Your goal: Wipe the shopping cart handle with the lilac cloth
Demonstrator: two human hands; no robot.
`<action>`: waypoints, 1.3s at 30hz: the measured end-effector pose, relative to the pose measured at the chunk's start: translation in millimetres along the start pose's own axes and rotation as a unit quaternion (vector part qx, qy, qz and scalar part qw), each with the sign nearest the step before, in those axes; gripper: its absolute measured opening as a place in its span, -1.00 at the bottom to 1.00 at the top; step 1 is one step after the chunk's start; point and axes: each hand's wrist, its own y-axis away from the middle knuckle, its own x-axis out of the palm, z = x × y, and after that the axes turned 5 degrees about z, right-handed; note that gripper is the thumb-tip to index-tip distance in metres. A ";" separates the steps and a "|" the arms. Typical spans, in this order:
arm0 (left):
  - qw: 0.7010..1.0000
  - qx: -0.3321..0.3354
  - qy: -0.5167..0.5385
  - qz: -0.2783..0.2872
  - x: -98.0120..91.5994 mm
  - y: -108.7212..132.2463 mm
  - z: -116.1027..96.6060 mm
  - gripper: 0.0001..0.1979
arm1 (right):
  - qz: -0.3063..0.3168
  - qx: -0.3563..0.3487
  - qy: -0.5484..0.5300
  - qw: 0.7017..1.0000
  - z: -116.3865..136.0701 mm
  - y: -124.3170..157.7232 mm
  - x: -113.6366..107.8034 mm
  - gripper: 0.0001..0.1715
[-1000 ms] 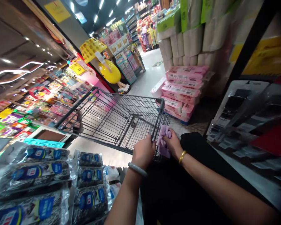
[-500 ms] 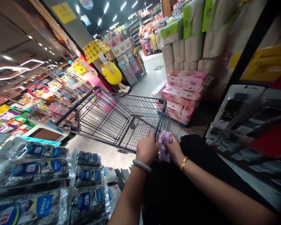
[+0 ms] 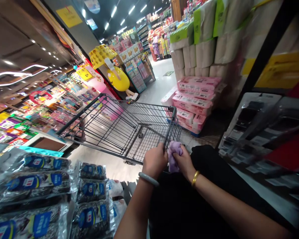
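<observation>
A grey wire shopping cart point(image 3: 109, 149) stands in front of me, and its basket holds nothing that I can see. My left hand point(image 3: 154, 161), with a pale bangle at the wrist, is closed around the near end bar of the cart. My right hand point(image 3: 185, 162), wearing a gold bracelet, grips a crumpled light purple cloth point(image 3: 173, 156). The cloth lies against the cart's near end, just right of my left hand. Part of it is hidden in my right fingers.
Bags with blue labels point(image 3: 93, 189) fill the lower left. Pink packs point(image 3: 193, 101) are stacked right of the cart, below tall paper packs point(image 3: 204, 53). Hanging blister packs point(image 3: 249, 116) line the right side. A yellow figure point(image 3: 118, 78) stands beyond the cart.
My view has shifted slightly. The right hand and the purple cloth have moved a little left and changed shape slightly. The left hand keeps its grip on the cart.
</observation>
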 end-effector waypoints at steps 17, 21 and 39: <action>0.999 0.033 -0.006 -0.022 -4.4 -8.2 39.8 -0.80 | 0.046 -0.227 0.098 0.968 40.6 -13.6 29.2 -0.76; 0.999 0.026 -0.013 -0.036 -3.7 -7.5 54.1 -0.80 | 0.042 -0.204 0.159 0.965 14.1 -25.0 23.4 -0.79; 0.996 0.035 -0.053 -0.068 -1.1 3.0 104.2 -0.69 | 0.225 -0.396 0.434 0.777 89.5 -81.4 52.7 -0.53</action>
